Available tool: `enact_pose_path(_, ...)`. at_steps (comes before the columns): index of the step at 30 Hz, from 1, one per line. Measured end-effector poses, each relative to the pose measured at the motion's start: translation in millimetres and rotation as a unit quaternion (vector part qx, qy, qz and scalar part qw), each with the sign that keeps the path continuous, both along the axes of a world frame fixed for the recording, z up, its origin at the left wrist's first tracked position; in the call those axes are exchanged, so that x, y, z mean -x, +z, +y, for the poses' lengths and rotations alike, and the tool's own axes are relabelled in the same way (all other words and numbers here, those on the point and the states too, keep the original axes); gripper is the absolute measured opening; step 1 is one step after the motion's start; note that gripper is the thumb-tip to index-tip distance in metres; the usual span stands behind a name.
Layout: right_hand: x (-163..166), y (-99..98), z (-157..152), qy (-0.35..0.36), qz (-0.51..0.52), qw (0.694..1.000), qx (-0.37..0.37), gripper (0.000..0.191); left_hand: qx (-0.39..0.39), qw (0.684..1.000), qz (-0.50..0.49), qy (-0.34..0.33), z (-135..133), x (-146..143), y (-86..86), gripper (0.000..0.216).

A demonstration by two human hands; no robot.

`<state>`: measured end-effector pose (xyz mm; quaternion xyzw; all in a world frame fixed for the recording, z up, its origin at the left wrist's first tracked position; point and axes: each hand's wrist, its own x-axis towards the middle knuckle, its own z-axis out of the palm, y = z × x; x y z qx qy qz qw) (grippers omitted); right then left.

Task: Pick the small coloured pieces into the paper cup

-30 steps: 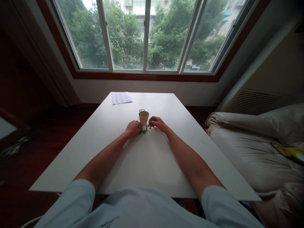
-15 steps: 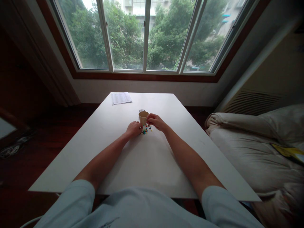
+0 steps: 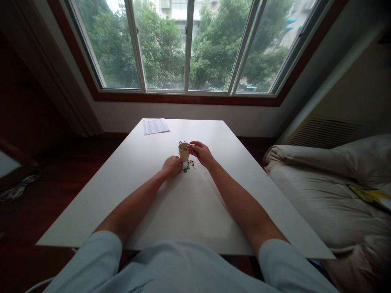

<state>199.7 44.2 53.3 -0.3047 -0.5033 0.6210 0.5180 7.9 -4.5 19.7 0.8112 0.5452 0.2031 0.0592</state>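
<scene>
A small tan paper cup (image 3: pixel 183 151) stands upright on the white table (image 3: pixel 152 203). Just in front of it lies a little heap of small coloured pieces (image 3: pixel 188 166). My right hand (image 3: pixel 200 153) is raised beside the cup's right rim, fingertips pinched together over the opening; what they pinch is too small to make out. My left hand (image 3: pixel 172 166) rests curled on the table left of the heap, its fingertips touching the pieces.
A printed sheet of paper (image 3: pixel 156 125) lies at the table's far left corner. A small ring-like object (image 3: pixel 182 142) sits behind the cup. A cushioned sofa (image 3: pixel 330 191) stands close to the table's right side. Large windows (image 3: pixel 189 44) fill the far wall.
My right hand rose from the heap of pieces up to the rim of the cup. My left hand stayed at the heap.
</scene>
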Motion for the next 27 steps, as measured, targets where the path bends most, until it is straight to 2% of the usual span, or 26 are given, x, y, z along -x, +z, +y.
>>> enact_pose_path(5, -4, 2.8, 0, -0.002, -0.027, 1.0, -0.009, 0.029, 0.007, 1.0, 0.028, 0.009, 0, -1, 1.1, 0.017)
enact_pose_path(8, -6, 0.2, 1, -0.003, -0.111, 0.992, -0.053, 0.023, 0.01, 0.999, 0.048, 0.01, 2, 0, 1.0, 0.02)
enact_pose_path(10, -7, -3.6, 1, 0.021, -0.191, 0.977, -0.096, 0.021, 0.012, 0.998, 0.058, 0.015, 4, 2, 0.3, 0.021)
enact_pose_path(12, -8, -8.8, 1, 0.067, -0.287, 0.946, -0.134, 0.019, 0.009, 0.998, 0.067, 0.018, 5, 3, -0.5, 0.023)
enact_pose_path(14, -8, -14.4, 0, 0.108, -0.388, 0.9, -0.167, 0.016, 0.003, 0.997, 0.074, 0.02, 6, 4, -0.7, 0.024)
enact_pose_path(17, -8, -21.3, -1, 0.118, -0.5, 0.83, -0.215, 0.011, 0.004, 0.997, 0.079, 0.017, 6, 4, 0.1, 0.023)
enact_pose_path(19, -8, -23.7, -3, 0.114, -0.542, 0.795, -0.245, 0.011, 0.012, 0.997, 0.076, 0.018, 5, 3, 1.3, 0.02)
enact_pose_path(23, -8, -23.4, -4, 0.117, -0.594, 0.747, -0.276, 0.013, 0.023, 0.997, 0.067, 0.024, 4, 3, 3.8, 0.02)
enact_pose_path(27, -10, -21.1, -5, 0.111, -0.621, 0.725, -0.277, 0.014, 0.027, 0.998, 0.062, 0.018, 2, 2, 5.6, 0.028)
